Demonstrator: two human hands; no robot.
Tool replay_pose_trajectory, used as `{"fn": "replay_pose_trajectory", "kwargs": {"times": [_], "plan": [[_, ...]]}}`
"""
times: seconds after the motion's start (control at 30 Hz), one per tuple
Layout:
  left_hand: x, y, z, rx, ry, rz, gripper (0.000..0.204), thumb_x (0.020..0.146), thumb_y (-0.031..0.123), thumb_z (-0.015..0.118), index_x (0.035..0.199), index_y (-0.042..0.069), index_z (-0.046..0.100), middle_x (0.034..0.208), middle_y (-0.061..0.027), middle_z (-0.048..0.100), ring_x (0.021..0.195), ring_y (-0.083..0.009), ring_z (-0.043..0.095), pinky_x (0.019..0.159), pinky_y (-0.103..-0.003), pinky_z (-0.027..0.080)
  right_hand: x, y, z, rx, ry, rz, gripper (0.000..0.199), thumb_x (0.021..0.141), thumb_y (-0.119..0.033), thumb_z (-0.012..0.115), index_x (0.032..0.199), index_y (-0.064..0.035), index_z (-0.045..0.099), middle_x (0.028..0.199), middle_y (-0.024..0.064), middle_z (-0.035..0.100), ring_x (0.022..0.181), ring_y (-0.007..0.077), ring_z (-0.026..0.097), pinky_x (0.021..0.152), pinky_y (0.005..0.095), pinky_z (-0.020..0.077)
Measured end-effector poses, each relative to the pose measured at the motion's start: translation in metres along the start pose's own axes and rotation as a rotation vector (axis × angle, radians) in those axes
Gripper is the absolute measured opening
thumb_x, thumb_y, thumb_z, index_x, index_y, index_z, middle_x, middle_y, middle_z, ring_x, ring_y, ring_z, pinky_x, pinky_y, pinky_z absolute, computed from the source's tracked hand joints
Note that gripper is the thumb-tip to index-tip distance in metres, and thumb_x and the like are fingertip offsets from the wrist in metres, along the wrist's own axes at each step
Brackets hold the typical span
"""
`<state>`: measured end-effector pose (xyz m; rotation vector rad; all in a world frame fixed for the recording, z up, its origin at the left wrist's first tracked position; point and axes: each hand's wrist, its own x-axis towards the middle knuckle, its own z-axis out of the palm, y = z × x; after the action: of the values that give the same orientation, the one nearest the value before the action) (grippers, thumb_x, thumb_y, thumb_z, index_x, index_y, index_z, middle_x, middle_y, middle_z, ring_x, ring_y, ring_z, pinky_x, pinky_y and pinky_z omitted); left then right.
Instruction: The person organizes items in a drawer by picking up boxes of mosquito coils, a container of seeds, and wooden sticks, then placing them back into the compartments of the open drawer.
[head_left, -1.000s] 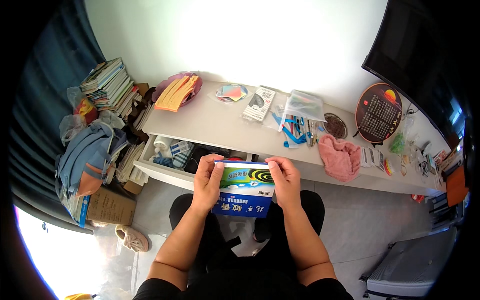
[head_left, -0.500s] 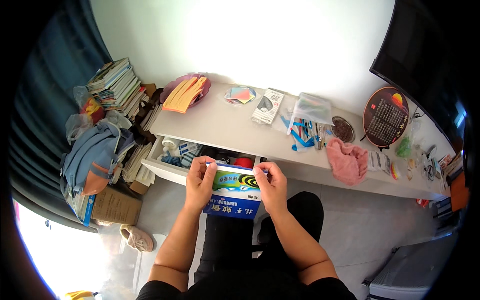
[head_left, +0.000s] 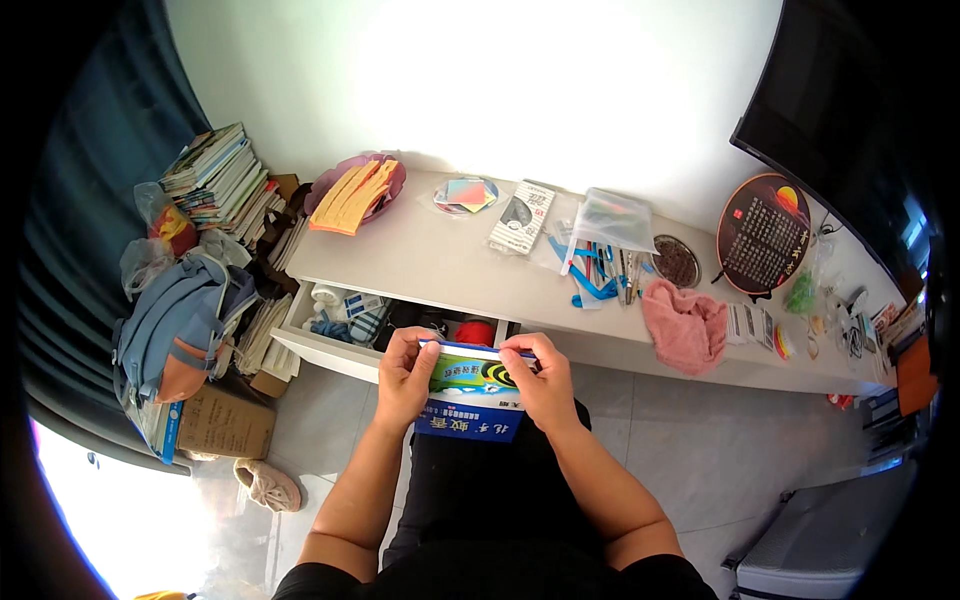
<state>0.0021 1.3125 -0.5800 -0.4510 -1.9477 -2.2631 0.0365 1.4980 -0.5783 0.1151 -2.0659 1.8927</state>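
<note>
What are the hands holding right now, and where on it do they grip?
Both hold one flat blue and green box. The left hand grips its upper left end, the right hand its upper right end, with the fingers of both hands curled over the top edge.

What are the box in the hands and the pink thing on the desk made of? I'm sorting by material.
The box looks like thin printed cardboard, slightly glossy, with sharp folded edges and a flap. The pink thing seems to be soft cloth, perhaps towelling: it lies crumpled in folds with a matt, fuzzy surface.
</note>
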Motion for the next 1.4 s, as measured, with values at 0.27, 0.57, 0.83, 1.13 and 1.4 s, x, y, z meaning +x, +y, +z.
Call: {"fn": "replay_pose_trajectory", "kwargs": {"times": [0.27,0.57,0.83,1.13,1.4], "plan": [[0.004,-0.002,-0.01,-0.002,-0.115,-0.022,0.01,0.091,0.008,0.057,0.098,0.004,0.052,0.083,0.0007,0.056,0.073,-0.0034,0.05,0.065,-0.018,0.041,0.005,0.006,-0.001,-0.048,0.009,-0.189,0.01,0.082,-0.008,0.064,0.084,0.0002,0.059,0.083,0.009,0.058,0.077,0.0187,0.056,0.071,0.0273,0.044],[0.002,-0.006,0.016,0.145,-0.019,0.158,0.011,0.09,0.01,0.06,0.095,0.004,0.053,0.075,0.0028,0.053,0.066,-0.0023,0.044,0.057,-0.018,0.036,0.006,0.014,-0.007,-0.062,0.176,-0.339,0.012,0.079,-0.008,0.067,0.078,-0.0002,0.059,0.078,0.0087,0.057,0.07,0.0183,0.055,0.064,0.0275,0.0439],[0.016,0.0,0.035,0.163,0.004,0.082,0.015,0.091,0.015,0.059,0.092,0.002,0.051,0.074,0.0018,0.051,0.066,-0.0036,0.044,0.058,-0.018,0.036,0.017,-0.011,-0.021,-0.106,0.233,-0.125,0.015,0.079,-0.012,0.07,0.073,-0.0018,0.06,0.071,0.0057,0.057,0.065,0.0141,0.054,0.063,0.0256,0.043],[0.004,-0.017,0.02,-0.025,-0.173,0.131,0.01,0.093,0.01,0.054,0.097,0.003,0.048,0.088,-0.0062,0.058,0.079,-0.0106,0.052,0.072,-0.024,0.043,0.01,-0.004,-0.032,-0.126,0.072,-0.392,0.012,0.076,-0.007,0.07,0.076,-0.002,0.059,0.074,0.007,0.055,0.066,0.0164,0.052,0.061,0.0269,0.0422],[0.004,-0.01,0.013,0.017,-0.195,0.081,0.012,0.091,0.012,0.058,0.095,0.003,0.052,0.088,-0.0067,0.061,0.082,-0.0104,0.056,0.074,-0.025,0.045,0.01,-0.021,-0.032,-0.14,0.054,-0.094,0.013,0.075,-0.008,0.071,0.072,-0.0011,0.061,0.073,0.0071,0.056,0.065,0.0174,0.053,0.06,0.0271,0.0421]]}}
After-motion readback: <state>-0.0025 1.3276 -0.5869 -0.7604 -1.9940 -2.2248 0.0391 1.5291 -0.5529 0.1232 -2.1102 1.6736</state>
